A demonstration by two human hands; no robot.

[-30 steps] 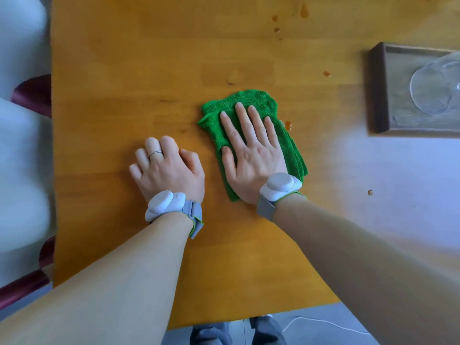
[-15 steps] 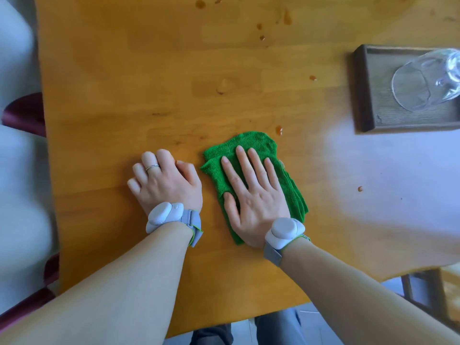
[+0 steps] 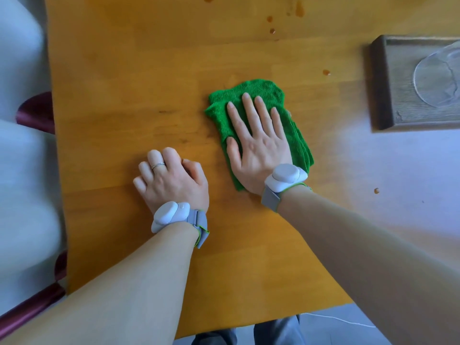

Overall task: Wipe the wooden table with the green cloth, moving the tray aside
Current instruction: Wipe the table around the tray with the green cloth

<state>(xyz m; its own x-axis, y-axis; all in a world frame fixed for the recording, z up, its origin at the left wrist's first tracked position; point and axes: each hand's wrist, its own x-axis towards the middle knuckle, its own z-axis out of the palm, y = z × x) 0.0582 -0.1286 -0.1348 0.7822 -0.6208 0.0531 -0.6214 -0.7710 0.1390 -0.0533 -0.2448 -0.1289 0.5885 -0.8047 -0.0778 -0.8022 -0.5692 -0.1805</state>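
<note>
Wiping under way: pressing the folded green cloth [image 3: 258, 125] flat onto the middle of the wooden table [image 3: 124, 70] with the right hand [image 3: 258, 145], fingers straight and spread, gripping nothing; bracing beside it with the left hand [image 3: 171, 180], knuckles down, fingers curled under and holding nothing. Leaving brown drips [image 3: 326, 72] unwiped just beyond the cloth and further up, with the tray [image 3: 378, 85] sitting at the right edge, carrying a clear glass [image 3: 438, 78]. Probably calling next for sweeping the cloth outward over those spots, then shifting the tray aside gently, minding the glass.
</note>
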